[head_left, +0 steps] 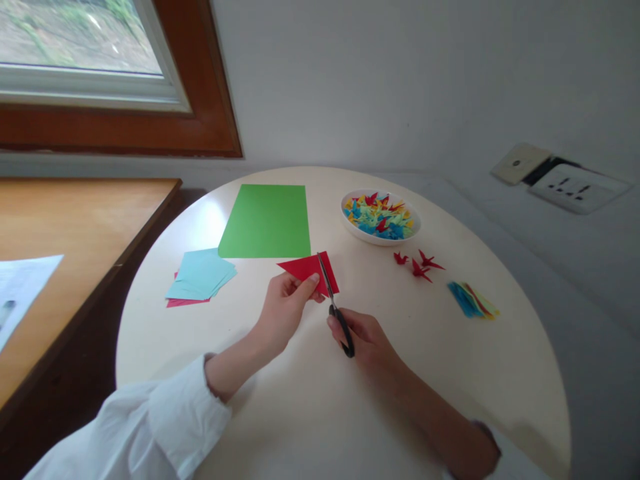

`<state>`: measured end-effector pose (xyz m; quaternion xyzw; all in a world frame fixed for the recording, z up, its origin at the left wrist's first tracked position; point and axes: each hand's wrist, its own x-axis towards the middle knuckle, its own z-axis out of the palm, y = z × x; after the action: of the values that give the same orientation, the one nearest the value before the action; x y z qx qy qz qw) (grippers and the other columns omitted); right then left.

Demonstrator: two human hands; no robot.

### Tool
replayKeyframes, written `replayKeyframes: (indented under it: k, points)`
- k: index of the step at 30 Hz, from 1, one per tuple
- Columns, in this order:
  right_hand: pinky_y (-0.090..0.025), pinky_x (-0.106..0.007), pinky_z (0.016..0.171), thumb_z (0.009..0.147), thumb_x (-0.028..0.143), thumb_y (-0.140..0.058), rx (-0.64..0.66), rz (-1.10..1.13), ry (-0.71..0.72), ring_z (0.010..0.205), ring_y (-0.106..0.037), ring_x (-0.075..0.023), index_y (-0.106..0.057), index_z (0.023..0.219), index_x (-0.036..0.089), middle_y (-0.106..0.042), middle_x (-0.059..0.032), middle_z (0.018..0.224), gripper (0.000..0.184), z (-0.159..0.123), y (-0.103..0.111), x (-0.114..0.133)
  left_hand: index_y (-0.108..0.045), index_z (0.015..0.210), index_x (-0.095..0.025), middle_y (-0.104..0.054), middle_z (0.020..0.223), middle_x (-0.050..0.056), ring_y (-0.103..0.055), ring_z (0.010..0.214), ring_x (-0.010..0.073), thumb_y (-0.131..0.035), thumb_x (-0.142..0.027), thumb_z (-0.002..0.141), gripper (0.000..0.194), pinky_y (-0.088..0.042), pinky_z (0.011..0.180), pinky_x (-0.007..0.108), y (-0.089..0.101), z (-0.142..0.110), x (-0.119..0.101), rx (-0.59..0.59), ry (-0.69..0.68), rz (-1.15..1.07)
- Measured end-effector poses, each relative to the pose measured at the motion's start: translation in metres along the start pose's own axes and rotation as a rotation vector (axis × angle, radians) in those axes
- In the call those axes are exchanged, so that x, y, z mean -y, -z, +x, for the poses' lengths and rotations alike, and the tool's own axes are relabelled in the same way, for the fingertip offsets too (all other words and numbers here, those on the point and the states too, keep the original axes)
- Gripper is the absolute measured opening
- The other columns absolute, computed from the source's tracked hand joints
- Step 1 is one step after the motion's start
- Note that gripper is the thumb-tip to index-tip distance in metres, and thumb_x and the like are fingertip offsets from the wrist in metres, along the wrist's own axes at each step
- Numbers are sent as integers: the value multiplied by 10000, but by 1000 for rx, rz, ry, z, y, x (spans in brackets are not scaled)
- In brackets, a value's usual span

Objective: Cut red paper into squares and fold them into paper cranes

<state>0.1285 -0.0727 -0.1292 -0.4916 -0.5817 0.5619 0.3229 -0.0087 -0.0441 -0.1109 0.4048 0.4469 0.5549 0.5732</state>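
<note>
Between thumb and fingers, my left hand (290,300) pinches a piece of red paper (303,267) above the middle of the table. The paper looks folded, with a pointed left end and a straight strip on its right. My right hand (365,337) is closed round the black handles of a pair of scissors (343,330). The blades lie across the red paper near its right edge, pointing away from me; whether they are fully closed is hard to make out. Three small red paper cranes (421,270) rest on the table to the right of the scissors.
On the round white table (300,427) lie a green sheet (270,223), light blue paper squares (200,275) over red ones, and a stack of coloured strips (473,300). A white bowl (367,237) holds many paper cranes. A wooden desk (75,220) stands at left, a wall behind.
</note>
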Motion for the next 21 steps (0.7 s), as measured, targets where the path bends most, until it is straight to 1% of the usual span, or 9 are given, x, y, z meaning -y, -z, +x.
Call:
replayKeyframes:
  k: [3,8,10,12,15,17,21]
  points:
    - [-174,-252,446,752,605,-512,-10,27,8,474,-231,-77,-327,557,206,-269,65,502,481,1,1,-1,-609,560,-141,-596,521,4,-539,533,116,-651,-287,666,185,-440,585,252,0,0,0,2,17,8]
    - [-173,-257,454,742,629,-506,-43,44,21,476,-243,-77,-336,549,203,-283,61,503,498,2,3,-5,-613,562,-133,-595,512,1,-538,531,110,-670,-275,660,182,-450,600,253,2,4,3,-36,18,-26]
    - [-176,-258,459,733,631,-517,-58,81,30,474,-259,-76,-353,533,197,-310,58,496,506,5,4,-6,-621,594,-129,-609,549,5,-556,561,112,-678,-256,661,155,-474,653,269,2,6,2,-34,51,-150]
    - [-175,-258,457,711,636,-541,-30,179,12,455,-271,-70,-370,517,191,-337,57,474,514,8,4,-7,-631,650,-129,-657,684,34,-608,669,133,-666,-213,670,93,-490,752,304,3,9,1,3,147,-351]
    - [-161,-246,438,647,616,-620,53,409,-101,413,-252,-52,-377,508,189,-334,73,447,510,11,5,-4,-626,705,-141,-675,958,93,-641,884,186,-622,-175,698,35,-469,870,341,6,14,0,111,341,-599]
    - [-158,-231,432,629,575,-660,109,536,-194,408,-225,-40,-387,519,182,-331,83,451,491,11,6,0,-615,698,-146,-670,977,114,-641,923,206,-594,-192,730,59,-462,889,359,10,17,1,183,418,-683]
    - [-174,-201,434,660,492,-677,220,683,-308,419,-209,-34,-409,562,172,-351,85,470,429,9,7,4,-597,710,-141,-667,970,150,-619,1002,235,-550,-212,779,110,-448,913,384,14,20,5,235,450,-701]
